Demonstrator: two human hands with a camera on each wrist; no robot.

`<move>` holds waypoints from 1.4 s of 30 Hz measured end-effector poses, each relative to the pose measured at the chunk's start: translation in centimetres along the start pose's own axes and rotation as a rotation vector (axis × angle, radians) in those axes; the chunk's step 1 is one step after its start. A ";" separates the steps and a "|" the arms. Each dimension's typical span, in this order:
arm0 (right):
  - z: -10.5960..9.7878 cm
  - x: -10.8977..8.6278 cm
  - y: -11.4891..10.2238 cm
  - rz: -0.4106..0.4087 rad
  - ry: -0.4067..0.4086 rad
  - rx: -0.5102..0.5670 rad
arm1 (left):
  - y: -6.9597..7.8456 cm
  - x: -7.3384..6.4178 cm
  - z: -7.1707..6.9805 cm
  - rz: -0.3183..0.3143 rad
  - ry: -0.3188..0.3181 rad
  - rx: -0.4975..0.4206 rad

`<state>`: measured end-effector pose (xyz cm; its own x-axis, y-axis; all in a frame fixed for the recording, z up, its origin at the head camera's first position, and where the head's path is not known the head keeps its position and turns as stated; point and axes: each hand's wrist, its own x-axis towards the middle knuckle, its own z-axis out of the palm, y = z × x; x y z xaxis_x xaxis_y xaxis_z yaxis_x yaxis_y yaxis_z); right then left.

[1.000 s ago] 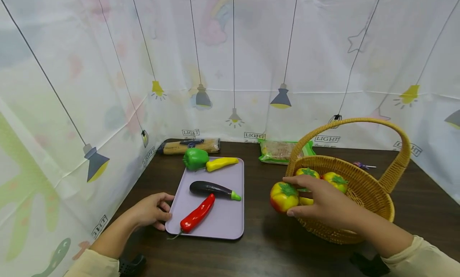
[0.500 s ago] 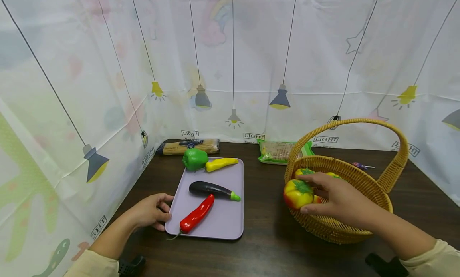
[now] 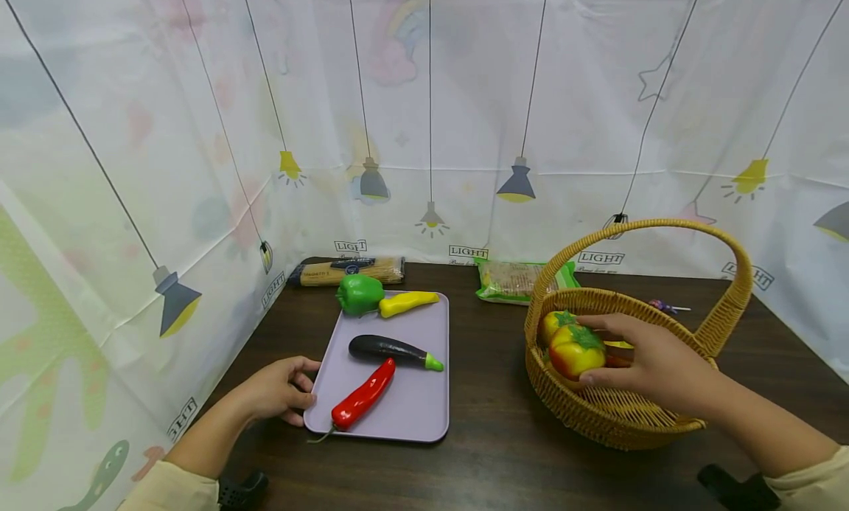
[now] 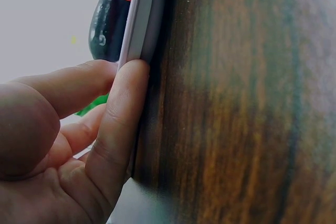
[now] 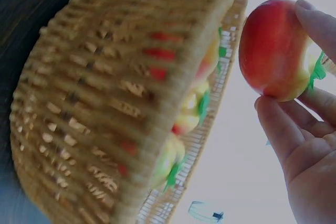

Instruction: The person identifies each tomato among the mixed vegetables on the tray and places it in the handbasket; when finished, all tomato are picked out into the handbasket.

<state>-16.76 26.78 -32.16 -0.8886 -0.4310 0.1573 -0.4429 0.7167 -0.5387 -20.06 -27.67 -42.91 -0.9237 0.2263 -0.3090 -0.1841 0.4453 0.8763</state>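
My right hand [image 3: 657,356] holds a red-and-yellow persimmon with a green leafy top [image 3: 577,351] over the left part of the wicker basket [image 3: 617,430]. In the right wrist view, thumb and fingers grip the persimmon [image 5: 273,51] just above the basket's rim; more persimmons [image 5: 189,114] lie inside. My left hand [image 3: 281,389] pinches the left edge of a light purple tray [image 3: 404,415]. On the tray lie a red chili pepper [image 3: 363,397], an eggplant [image 3: 388,349], a green bell pepper [image 3: 360,294] and a yellow pepper [image 3: 407,302].
A pack of spaghetti [image 3: 351,271] and a green-edged food packet [image 3: 517,281] lie along the back of the dark table [image 3: 491,452]. The basket's tall handle [image 3: 663,225] arches over it. Behind it is a lollipop [image 3: 666,306]. Printed cloth walls stand behind and left.
My right hand has carried the persimmon rightward, from the basket's left side to over its opening. My left hand and the tray have stayed in place.
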 end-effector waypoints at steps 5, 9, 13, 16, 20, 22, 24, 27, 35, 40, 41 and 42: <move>-0.5 -0.1 1.2 0.033 0.012 -0.067 | -0.1 0.0 0.0 0.010 -0.006 0.003; -0.7 -0.2 2.1 0.050 0.017 -0.095 | -0.1 0.0 0.1 0.005 0.005 0.007; -0.9 -0.4 3.1 0.068 0.020 -0.110 | -0.1 0.0 0.1 -0.007 0.019 0.009; -1.1 -0.6 4.0 0.080 0.021 -0.128 | -0.2 0.0 0.1 -0.010 0.021 0.009; -1.1 -0.9 5.1 0.102 0.017 -0.155 | -0.3 0.2 0.1 -0.007 0.018 0.013; -1.1 -1.0 5.6 0.114 0.013 -0.160 | -0.4 0.3 0.0 -0.004 0.016 0.017; -1.1 -1.2 5.9 0.117 0.008 -0.156 | -0.4 0.4 0.0 -0.001 0.015 0.021; -1.1 -1.3 6.4 0.131 0.001 -0.148 | -0.5 0.5 0.0 -0.001 0.014 0.024; -0.5 -1.5 7.2 0.138 -0.031 -0.150 | -0.6 0.4 0.0 0.001 0.011 0.019; -0.2 -1.5 7.4 0.135 -0.043 -0.161 | -0.5 0.4 0.0 0.004 0.012 0.020; -0.2 -1.5 7.5 0.133 -0.048 -0.156 | -0.5 0.4 0.0 0.002 0.013 0.018; -0.2 -1.5 7.5 0.132 -0.053 -0.152 | -0.4 0.4 0.0 0.001 0.015 0.017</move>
<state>-18.80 32.85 -36.27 -0.9342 -0.3534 0.0481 -0.3399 0.8415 -0.4200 -20.29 -27.76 -43.42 -0.9287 0.2139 -0.3028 -0.1779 0.4595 0.8702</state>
